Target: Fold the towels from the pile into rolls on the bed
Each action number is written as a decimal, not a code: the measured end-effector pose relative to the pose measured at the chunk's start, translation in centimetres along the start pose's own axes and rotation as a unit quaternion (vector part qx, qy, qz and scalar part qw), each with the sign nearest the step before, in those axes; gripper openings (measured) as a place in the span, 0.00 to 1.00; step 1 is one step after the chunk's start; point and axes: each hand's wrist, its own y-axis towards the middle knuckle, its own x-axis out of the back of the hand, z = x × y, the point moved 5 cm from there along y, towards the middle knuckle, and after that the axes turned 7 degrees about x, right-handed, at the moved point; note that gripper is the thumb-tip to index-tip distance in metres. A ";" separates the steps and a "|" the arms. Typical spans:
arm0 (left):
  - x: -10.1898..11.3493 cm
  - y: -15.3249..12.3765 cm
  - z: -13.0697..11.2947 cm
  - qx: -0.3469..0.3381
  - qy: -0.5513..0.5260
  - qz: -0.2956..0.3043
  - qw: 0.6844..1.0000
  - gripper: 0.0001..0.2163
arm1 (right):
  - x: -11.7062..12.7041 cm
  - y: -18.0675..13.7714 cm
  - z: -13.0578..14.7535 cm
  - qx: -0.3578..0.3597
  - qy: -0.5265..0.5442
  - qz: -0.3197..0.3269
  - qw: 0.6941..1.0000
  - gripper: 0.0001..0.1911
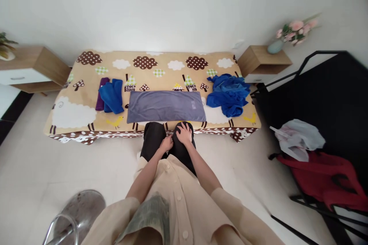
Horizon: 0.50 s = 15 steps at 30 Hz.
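Note:
My left hand rests on the inner side of my left thigh, holding nothing; its fingers lie loosely, their tips partly hidden. On my right knee lies my right hand, open with its fingers spread. Just beyond my knees a grey-blue towel is laid out as a long flat strip on the patterned cloth, pale lettering at its right end. To its left, folded blue towels lie partly over a purple towel. A crumpled heap of blue cloths sits to its right. Neither hand touches the towels.
A beige printed cover drapes the low bed or table against the wall. Wooden cabinets flank it, one with a flower vase. At right, a black rack stands near a plastic bag and red bag. A stool is at lower left.

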 end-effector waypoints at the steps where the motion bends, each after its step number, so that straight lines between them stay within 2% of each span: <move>1: -0.3 0.6 0.2 0.014 -0.044 -0.008 0.999 0.27 | -0.1 0.2 0.2 0.003 0.000 -0.003 1.000 0.25; 3: -0.5 1.7 0.6 0.041 -0.138 -0.033 0.989 0.30 | -0.3 0.7 0.5 0.008 -0.001 -0.008 1.000 0.25; 6: -0.6 3.6 1.1 0.080 -0.282 -0.069 0.954 0.29 | -0.3 1.7 0.9 0.009 -0.009 -0.004 1.000 0.24; 11: -1.8 7.4 1.9 0.155 -0.487 -0.072 0.857 0.26 | 0.0 4.2 1.9 -0.002 -0.038 -0.003 0.999 0.23; 15: -3.0 10.7 2.6 0.192 -0.593 -0.076 0.779 0.22 | 0.0 7.1 2.0 -0.006 -0.061 -0.021 0.998 0.20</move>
